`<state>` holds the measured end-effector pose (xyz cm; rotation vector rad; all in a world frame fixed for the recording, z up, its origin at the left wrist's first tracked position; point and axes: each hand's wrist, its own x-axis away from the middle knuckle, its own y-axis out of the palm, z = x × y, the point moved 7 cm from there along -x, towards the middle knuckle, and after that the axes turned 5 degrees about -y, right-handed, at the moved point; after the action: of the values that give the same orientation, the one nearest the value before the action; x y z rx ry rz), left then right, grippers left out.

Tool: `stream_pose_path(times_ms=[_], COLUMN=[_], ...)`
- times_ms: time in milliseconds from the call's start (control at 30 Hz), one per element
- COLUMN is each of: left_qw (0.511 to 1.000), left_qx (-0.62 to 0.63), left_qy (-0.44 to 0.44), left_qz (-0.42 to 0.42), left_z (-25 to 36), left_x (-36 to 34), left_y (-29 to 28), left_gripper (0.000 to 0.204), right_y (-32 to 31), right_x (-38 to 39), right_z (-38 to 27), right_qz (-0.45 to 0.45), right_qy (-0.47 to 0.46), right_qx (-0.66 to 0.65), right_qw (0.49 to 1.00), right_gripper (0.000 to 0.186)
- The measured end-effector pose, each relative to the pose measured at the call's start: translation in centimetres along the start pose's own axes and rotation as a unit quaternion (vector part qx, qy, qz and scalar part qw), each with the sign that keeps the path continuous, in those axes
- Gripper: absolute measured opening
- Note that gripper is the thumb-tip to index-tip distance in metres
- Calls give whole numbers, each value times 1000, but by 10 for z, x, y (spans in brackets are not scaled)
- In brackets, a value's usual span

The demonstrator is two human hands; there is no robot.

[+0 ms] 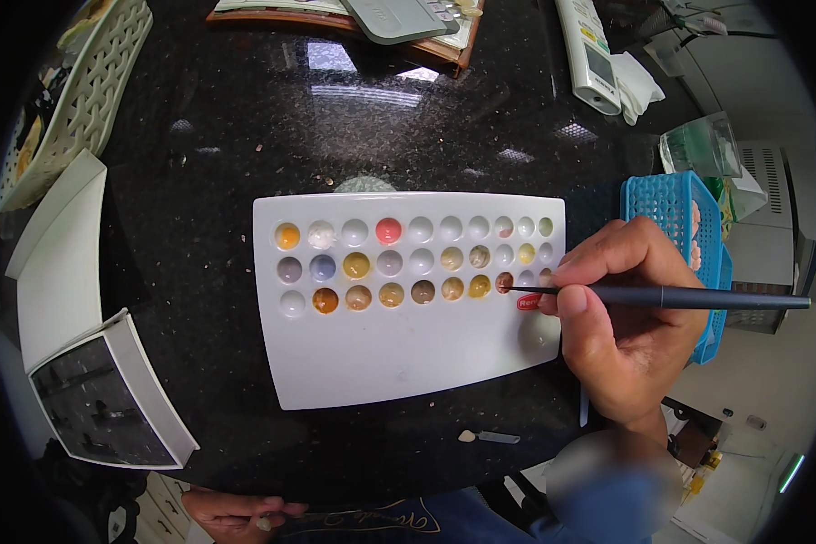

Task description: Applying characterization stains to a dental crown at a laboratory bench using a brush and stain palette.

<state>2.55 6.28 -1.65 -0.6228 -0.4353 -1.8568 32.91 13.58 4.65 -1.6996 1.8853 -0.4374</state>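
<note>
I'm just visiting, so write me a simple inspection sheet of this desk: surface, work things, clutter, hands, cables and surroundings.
Surface: dark, glossy tabletop, crumbs scattered on it.
Work things: white palette with three rows of round wells, many holding colours; slim dark brush, its tip at a reddish-brown well in the lowest row.
Clutter: white woven basket, blue basket, white remote-like device, crumpled tissue, small spatula below the palette.
Hands: the right hand pinches the brush; the left hand holds a small pale piece.
Cables: nothing clearly seen.
Surroundings: pale drawers at the lower left; bright light strip at the far right.
</note>
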Motion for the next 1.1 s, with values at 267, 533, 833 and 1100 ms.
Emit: stream_pose_path(times_ms=[267, 533, 833, 1100], left_qw=[998, 989, 984, 983], left_qx=[-60, 96, 118, 97], left_qy=[-2, 116, 134, 156], left_qz=[-11, 5, 25, 16], left_z=[-10, 1, -2, -3], left_x=[6, -9, -4, -1], left_y=[-3, 9, 8, 7], left_gripper=[25, 14, 10, 13], right_y=[-4, -62, 89, 99], right_x=[6, 81, 89, 89], right_z=[2, -42, -89, -94], right_qz=[25, 380, -37, -53], right_qy=[5, -86, -177, -210], right_qx=[-50, -123, -283, -213], right_qw=[998, 913, 942, 953], right_gripper=[13, 30, 26, 21])
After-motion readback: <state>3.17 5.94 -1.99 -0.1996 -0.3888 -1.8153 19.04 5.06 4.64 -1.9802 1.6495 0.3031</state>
